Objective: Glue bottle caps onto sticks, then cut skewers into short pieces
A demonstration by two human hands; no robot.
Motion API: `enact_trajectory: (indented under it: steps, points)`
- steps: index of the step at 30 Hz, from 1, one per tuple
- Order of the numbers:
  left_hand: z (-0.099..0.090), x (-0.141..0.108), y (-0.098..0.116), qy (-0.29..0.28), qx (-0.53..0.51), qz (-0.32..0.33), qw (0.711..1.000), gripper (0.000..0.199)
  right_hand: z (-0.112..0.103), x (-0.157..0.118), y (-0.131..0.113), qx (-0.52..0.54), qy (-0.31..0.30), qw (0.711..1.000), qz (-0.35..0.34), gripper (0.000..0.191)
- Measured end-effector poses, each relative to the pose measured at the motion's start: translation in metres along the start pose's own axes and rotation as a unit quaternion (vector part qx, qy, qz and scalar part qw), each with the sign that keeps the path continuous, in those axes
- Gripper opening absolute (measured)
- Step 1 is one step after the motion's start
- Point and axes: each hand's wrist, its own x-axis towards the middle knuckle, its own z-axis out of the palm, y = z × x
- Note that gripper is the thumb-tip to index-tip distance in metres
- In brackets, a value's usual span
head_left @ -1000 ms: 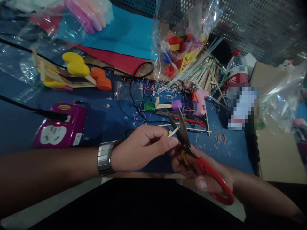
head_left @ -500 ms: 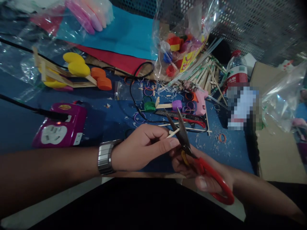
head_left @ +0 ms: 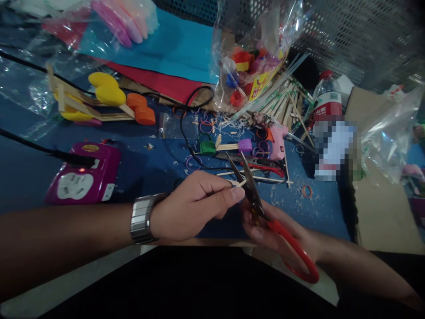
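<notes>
My left hand (head_left: 195,206), with a metal watch band at its wrist, pinches a thin wooden stick (head_left: 241,183) between thumb and forefinger. The stick's tip reaches in between the parted blades of the scissors (head_left: 254,195). These red-handled scissors are gripped by my right hand (head_left: 282,235), blades pointing up and away from me. Just beyond the blades lie a black-and-red cutter (head_left: 262,165) and a small stick piece with a green cap (head_left: 207,145) and a purple cap (head_left: 245,145) at its ends.
A purple power strip (head_left: 84,173) with a black cable sits at left, below a stick model with yellow and orange parts (head_left: 106,95). Behind the hands are a pink glue gun (head_left: 277,141) and a bundle of sticks (head_left: 282,106). A cardboard box (head_left: 381,208) stands at right.
Both hands have shifted slightly. The right thumb has moved up along the scissors' handle, and less of the stick shows beyond the left fingertips.
</notes>
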Motion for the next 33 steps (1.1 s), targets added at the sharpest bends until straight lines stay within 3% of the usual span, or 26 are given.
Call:
enact_trajectory:
  steps: [14, 21, 33]
  points:
    - [0.0009, -0.0003, 0.0052, -0.029, -0.037, -0.029, 0.998, 0.058, 0.0029, -0.001, -0.0046, 0.049, -0.026, 0.998, -0.013, 0.049]
    - [0.0004, 0.0004, 0.0035, -0.038, -0.054, -0.03, 0.997, 0.06, 0.006, -0.0037, 0.0004, 0.021, 0.008, 0.999, -0.023, 0.034]
    - [-0.0004, -0.0031, -0.0002, -0.066, -0.051, -0.018, 0.996, 0.063, 0.0019, -0.0017, -0.0032, -0.066, 0.009, 0.997, -0.04, 0.032]
